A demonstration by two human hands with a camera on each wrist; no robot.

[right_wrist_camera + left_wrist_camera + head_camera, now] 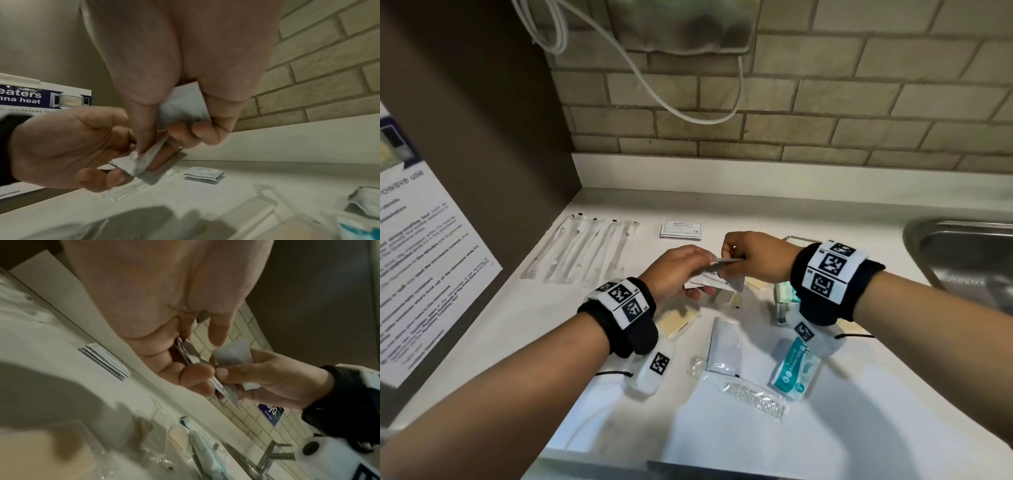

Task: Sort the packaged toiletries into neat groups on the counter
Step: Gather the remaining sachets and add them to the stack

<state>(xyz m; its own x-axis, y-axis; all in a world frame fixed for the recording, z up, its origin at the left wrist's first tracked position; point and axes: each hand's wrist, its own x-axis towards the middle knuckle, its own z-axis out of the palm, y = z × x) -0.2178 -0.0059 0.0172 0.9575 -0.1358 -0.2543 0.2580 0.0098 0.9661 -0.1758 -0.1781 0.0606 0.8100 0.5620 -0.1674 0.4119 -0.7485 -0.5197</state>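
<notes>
1. Two hands meet above the middle of the counter (859, 394); we note the left hand (676, 270) pinches a small fan of flat white sachets (710, 279), and the right hand (751, 260) pinches one more sachet (183, 104), its thumb on the fan's edge
2. Risk, in our judgement: the sachets are thin and slick, held only at their edges, so one could slide out during the hand-over and drop into the unsorted items below
3. Risk: a dropped sachet could land on the soap bars (676, 322) or the teal pack (792, 368) and muddle the groups
4. Sorted so far, by our reading: clear-wrapped sticks (582, 250) in a row at the counter's far left, a sachet stack (681, 229) near the back edge
5. Unsorted near the front edge: a comb in wrap (753, 397), a grey pouch (724, 346)
6. Surface: white, smooth counter; steel sink (962, 253) at its right end
7. Room: brick-pattern tile wall (825, 113), white cable (654, 85) hanging, printed notice (424, 260) on the left panel
</notes>
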